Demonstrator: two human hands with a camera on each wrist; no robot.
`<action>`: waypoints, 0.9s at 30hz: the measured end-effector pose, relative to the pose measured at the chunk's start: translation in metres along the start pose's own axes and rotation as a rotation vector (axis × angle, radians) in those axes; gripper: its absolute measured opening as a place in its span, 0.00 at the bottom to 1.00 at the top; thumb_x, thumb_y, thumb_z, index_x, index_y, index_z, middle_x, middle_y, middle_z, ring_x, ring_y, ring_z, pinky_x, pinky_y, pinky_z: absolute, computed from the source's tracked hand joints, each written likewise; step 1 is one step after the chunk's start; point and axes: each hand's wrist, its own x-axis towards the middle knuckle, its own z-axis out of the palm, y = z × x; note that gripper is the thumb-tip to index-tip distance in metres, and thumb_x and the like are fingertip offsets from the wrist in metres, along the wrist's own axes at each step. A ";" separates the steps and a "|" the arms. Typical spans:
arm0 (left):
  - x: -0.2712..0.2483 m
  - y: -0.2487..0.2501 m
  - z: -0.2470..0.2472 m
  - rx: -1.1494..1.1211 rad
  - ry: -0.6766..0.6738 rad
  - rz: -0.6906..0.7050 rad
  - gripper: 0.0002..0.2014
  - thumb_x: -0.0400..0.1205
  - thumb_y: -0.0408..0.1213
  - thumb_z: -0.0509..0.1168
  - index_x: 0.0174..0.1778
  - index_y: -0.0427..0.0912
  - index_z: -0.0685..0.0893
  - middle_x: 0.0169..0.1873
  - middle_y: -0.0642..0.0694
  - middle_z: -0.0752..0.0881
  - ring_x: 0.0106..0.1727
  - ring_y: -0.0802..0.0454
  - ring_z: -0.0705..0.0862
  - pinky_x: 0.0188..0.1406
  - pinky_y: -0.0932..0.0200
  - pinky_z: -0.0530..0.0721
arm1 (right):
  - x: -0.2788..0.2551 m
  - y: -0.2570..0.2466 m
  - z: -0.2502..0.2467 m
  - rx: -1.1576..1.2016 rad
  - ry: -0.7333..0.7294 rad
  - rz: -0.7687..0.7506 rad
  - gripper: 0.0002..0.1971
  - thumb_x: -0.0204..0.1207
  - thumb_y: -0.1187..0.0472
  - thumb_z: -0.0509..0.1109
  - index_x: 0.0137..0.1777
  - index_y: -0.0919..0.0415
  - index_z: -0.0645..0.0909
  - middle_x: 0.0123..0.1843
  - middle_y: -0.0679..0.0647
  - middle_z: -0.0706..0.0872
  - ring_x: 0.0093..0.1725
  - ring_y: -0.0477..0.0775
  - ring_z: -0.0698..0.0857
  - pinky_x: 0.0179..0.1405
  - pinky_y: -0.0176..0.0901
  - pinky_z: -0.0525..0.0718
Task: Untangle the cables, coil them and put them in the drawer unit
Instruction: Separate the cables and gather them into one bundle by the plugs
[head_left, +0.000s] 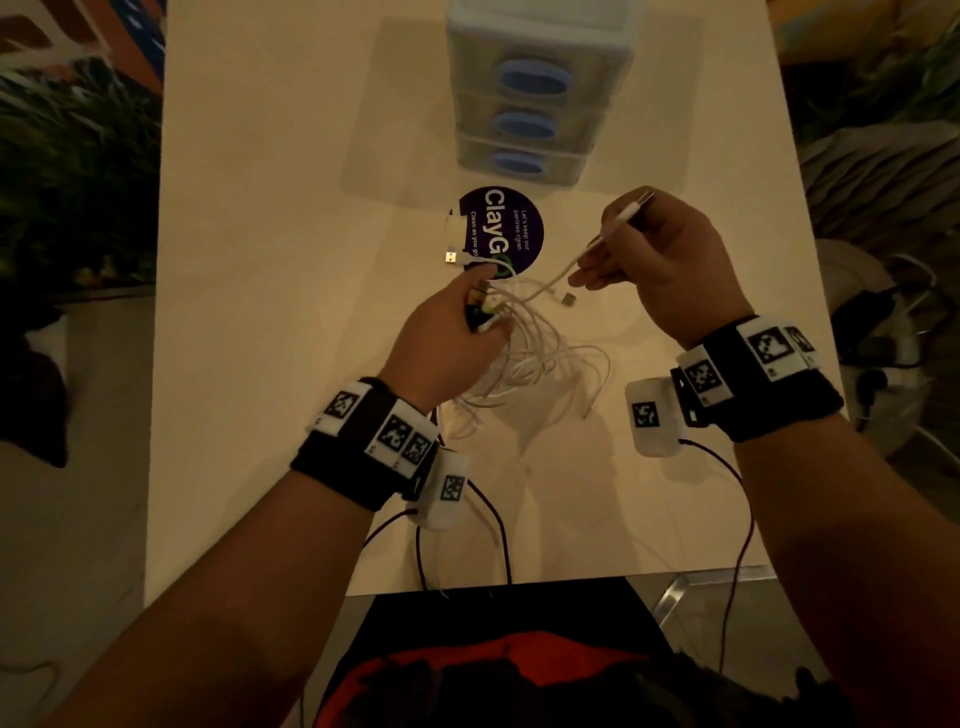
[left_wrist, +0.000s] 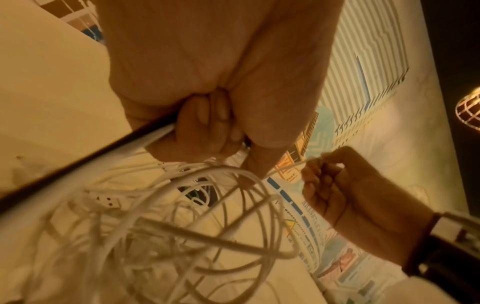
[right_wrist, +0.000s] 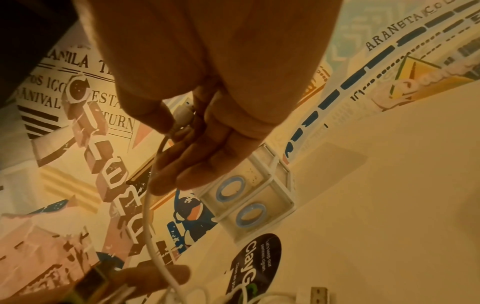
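cables (head_left: 524, 358), thin and white, hang in a loose tangled bundle above the table (head_left: 270, 312), gripped at their plugs by the left hand (head_left: 452, 332). right hand (head_left: 654, 260) pinches one cable's plug end. drawer unit (head_left: 535, 88) stands beyond.

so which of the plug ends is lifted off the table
The plug pinched in the right hand, raised near the drawers. The loose plug by the sticker and another beside the tangle lie flat.
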 end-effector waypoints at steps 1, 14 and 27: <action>0.003 0.000 0.003 0.067 -0.034 0.012 0.26 0.83 0.43 0.71 0.79 0.56 0.77 0.61 0.56 0.88 0.62 0.57 0.86 0.64 0.63 0.79 | -0.001 0.000 0.001 -0.019 -0.009 -0.019 0.10 0.86 0.59 0.62 0.43 0.56 0.79 0.32 0.51 0.91 0.39 0.62 0.93 0.50 0.62 0.90; 0.004 -0.017 -0.001 0.052 0.080 -0.020 0.14 0.81 0.51 0.74 0.48 0.46 0.82 0.39 0.52 0.87 0.44 0.51 0.85 0.49 0.47 0.84 | -0.003 0.007 -0.022 -0.200 0.020 0.001 0.16 0.59 0.52 0.74 0.39 0.64 0.79 0.44 0.69 0.89 0.48 0.74 0.90 0.53 0.73 0.88; -0.014 -0.020 0.005 -0.053 0.116 0.088 0.08 0.82 0.50 0.72 0.50 0.53 0.83 0.44 0.58 0.92 0.48 0.58 0.90 0.52 0.44 0.87 | -0.010 0.039 -0.035 -0.686 -0.386 0.006 0.09 0.83 0.55 0.67 0.60 0.41 0.82 0.45 0.43 0.90 0.41 0.44 0.90 0.48 0.49 0.87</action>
